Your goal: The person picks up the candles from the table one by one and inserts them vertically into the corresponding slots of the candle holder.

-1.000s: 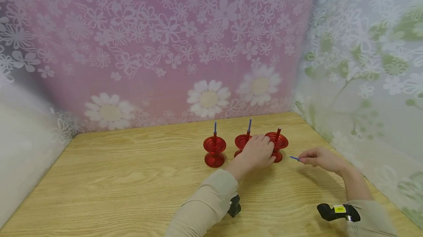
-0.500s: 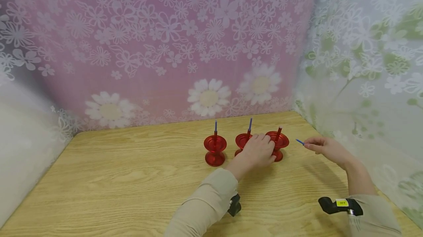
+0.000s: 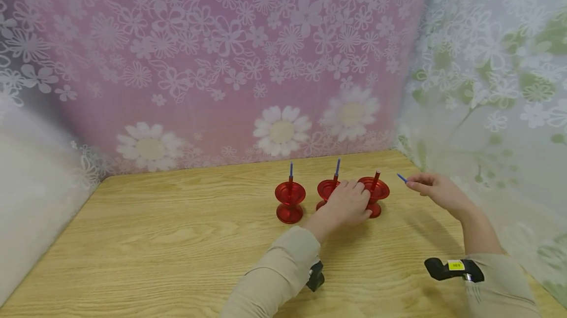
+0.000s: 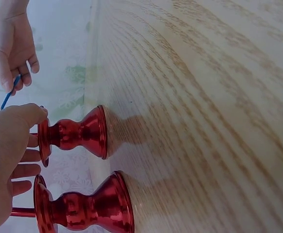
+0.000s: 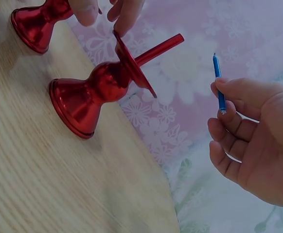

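Three red metallic candle holders stand upright in a row on the wooden table. My left hand (image 3: 347, 203) pinches the dish rim of the rightmost candle holder (image 5: 102, 82), whose thin red tube has nothing in its top. Partly behind that hand is the middle candle holder (image 3: 326, 189), with a blue candle (image 3: 338, 167) in its tube. The left candle holder (image 3: 290, 212) also bears a blue candle (image 3: 291, 169). To the right, my right hand (image 3: 440, 194) holds a short blue candle (image 5: 217, 68) between thumb and fingertips, raised above the table and apart from the rightmost holder.
The wooden table (image 3: 177, 249) reaches a pink flowered backdrop (image 3: 199, 62) behind the holders. A pale flowered panel (image 3: 496, 111) rises close beside the right arm. Black wrist devices sit on both sleeves.
My right hand has risen and moved slightly away toward the backdrop, carrying the blue candle higher, level with the rightmost holder's tube top. My left hand keeps its place on the holder.
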`<state>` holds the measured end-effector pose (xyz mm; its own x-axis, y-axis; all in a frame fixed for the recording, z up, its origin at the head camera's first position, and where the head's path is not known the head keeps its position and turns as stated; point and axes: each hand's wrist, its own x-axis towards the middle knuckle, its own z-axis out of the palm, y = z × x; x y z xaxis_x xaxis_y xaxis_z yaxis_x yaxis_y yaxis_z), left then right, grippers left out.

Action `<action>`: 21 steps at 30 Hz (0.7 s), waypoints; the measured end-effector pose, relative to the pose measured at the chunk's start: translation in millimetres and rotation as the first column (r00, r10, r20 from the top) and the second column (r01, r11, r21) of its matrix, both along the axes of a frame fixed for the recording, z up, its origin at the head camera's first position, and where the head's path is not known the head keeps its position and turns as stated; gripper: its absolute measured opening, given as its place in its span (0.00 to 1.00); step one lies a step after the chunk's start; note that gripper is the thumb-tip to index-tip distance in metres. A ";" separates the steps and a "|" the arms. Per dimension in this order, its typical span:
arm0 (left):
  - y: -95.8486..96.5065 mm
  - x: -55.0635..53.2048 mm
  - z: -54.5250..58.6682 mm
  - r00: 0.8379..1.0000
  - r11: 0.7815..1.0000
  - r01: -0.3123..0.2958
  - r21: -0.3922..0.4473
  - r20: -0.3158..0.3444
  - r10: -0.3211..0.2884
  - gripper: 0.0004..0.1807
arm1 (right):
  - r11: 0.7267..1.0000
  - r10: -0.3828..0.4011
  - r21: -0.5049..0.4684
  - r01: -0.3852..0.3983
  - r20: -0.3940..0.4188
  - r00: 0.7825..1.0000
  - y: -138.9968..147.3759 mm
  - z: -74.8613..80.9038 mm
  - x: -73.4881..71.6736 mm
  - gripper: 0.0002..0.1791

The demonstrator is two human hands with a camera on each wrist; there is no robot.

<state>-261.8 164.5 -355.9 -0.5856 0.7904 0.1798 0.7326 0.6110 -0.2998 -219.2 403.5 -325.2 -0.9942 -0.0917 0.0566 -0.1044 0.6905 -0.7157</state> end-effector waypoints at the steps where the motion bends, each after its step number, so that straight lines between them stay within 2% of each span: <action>1: 0.1 -0.1 -0.1 1.000 1.000 0.000 0.000 -0.001 0.000 0.20 | 1.000 0.002 -0.001 -0.002 -0.011 1.000 -1.4 1.3 -0.8 0.24; 7: -0.2 -0.2 -1.1 1.000 1.000 0.001 -0.009 -0.006 -0.001 0.21 | 1.000 -0.014 -0.013 0.013 -0.064 0.998 -10.8 7.3 -6.7 0.25; 15: 0.5 0.8 -0.6 0.999 1.000 0.012 -0.010 -0.030 -0.012 0.20 | 0.997 -0.072 0.015 0.076 -0.157 0.985 -28.5 13.7 -17.6 0.24; 21: 0.9 2.2 0.4 0.999 1.000 0.009 -0.007 -0.031 -0.009 0.19 | 0.996 -0.076 0.026 0.082 -0.189 0.979 -40.0 18.1 -24.1 0.22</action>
